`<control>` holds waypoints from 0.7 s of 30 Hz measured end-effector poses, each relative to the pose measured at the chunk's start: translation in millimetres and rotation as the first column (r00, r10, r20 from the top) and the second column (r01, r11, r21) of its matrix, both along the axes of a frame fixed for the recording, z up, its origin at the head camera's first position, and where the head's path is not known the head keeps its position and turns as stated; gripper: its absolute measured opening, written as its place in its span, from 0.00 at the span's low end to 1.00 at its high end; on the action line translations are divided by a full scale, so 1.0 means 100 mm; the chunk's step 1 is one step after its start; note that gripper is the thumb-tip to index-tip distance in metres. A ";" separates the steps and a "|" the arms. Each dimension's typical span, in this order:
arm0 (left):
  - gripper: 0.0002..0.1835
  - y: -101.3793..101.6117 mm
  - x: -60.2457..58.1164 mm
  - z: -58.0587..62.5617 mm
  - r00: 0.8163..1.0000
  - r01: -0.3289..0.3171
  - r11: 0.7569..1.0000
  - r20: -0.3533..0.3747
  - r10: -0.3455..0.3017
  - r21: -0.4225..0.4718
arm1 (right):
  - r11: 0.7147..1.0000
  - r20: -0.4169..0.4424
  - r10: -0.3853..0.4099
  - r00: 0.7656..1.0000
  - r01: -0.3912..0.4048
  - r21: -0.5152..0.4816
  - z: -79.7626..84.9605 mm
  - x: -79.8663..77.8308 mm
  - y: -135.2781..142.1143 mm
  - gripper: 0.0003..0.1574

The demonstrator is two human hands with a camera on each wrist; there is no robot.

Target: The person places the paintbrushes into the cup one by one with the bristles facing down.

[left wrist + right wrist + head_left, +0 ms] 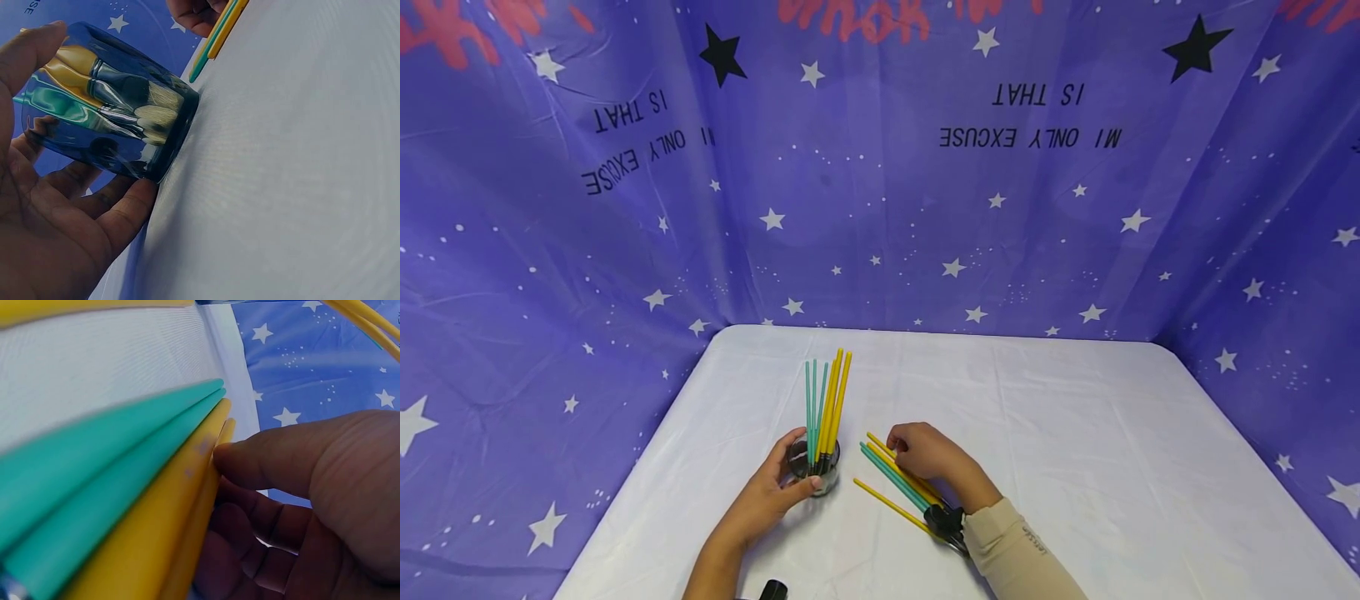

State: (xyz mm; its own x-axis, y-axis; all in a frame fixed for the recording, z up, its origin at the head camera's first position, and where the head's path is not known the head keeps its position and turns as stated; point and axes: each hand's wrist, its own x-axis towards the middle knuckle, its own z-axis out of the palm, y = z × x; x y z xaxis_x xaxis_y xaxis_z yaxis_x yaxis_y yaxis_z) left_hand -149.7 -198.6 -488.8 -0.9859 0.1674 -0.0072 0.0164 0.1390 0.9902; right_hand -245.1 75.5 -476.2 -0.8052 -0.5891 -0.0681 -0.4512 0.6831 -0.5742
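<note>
My left hand (758,500) grips a clear glass (178,134), thumb on one side and fingers round the other. Yellow and teal paintbrushes (836,400) lean in it, bristles down and handles up. Right of the glass, my right hand (931,454) bends over a loose bunch of brushes on the table. In the right wrist view its thumb and fingers pinch the outermost yellow paintbrush (195,531) near the handle's end. Another yellow handle and two teal handles (94,469) lie alongside. The dark brush heads (946,523) sit close by the right sleeve.
A separate yellow brush (891,504) lies between the glass and the bunch. At the near edge of view is a black cylindrical object (773,590). White cloth (1075,433) covers the table, and a purple star-patterned curtain (880,183) stands behind and at both sides.
</note>
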 end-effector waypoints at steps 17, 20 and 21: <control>0.44 0.00 0.00 0.01 1.000 -0.007 1.000 -0.001 0.007 -0.008 | 0.999 -0.019 -0.030 0.999 0.030 -0.014 0.14 0.00 0.04 0.10; 0.44 0.01 0.00 0.01 1.000 -0.004 1.000 -0.002 0.004 -0.011 | 0.998 -0.018 -0.042 0.999 0.041 -0.038 0.20 0.02 0.05 0.10; 0.44 0.01 0.00 0.02 1.000 -0.007 1.000 0.004 0.007 -0.010 | 0.998 -0.019 -0.044 0.999 0.043 -0.045 0.22 0.02 0.05 0.10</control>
